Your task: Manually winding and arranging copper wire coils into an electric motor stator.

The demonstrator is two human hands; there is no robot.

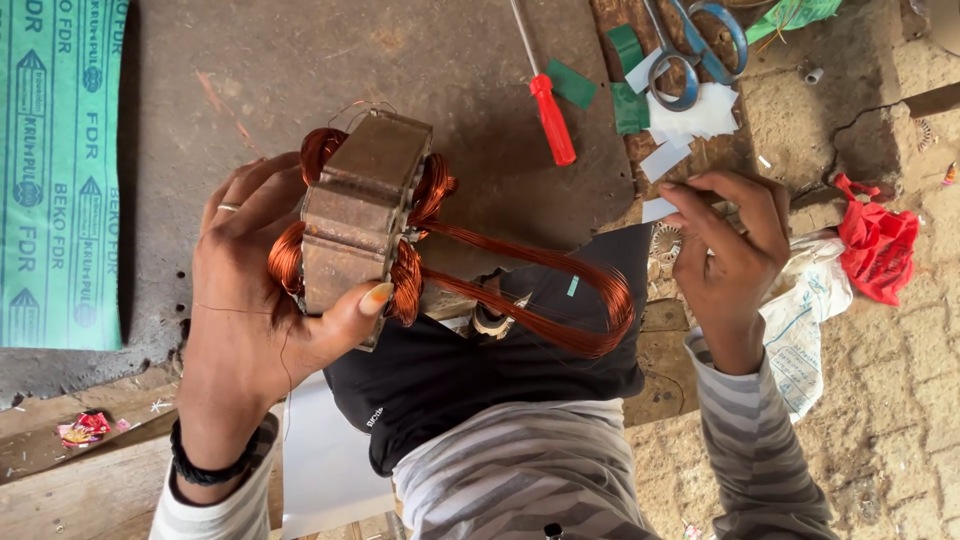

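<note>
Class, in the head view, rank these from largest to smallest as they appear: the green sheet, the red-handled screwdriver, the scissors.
1. green sheet
2. red-handled screwdriver and scissors: they look alike in size, so unranked.

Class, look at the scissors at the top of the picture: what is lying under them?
Under the blue-handled scissors lie white paper slips and green strips on a wooden board. Whatever sits directly beneath the blades and handles is covered.

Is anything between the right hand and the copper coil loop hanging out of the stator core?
Nothing visible does. The right hand is by white paper slips, apart from the coil loop; only open lap lies between. The left hand holds the stator core.
</note>
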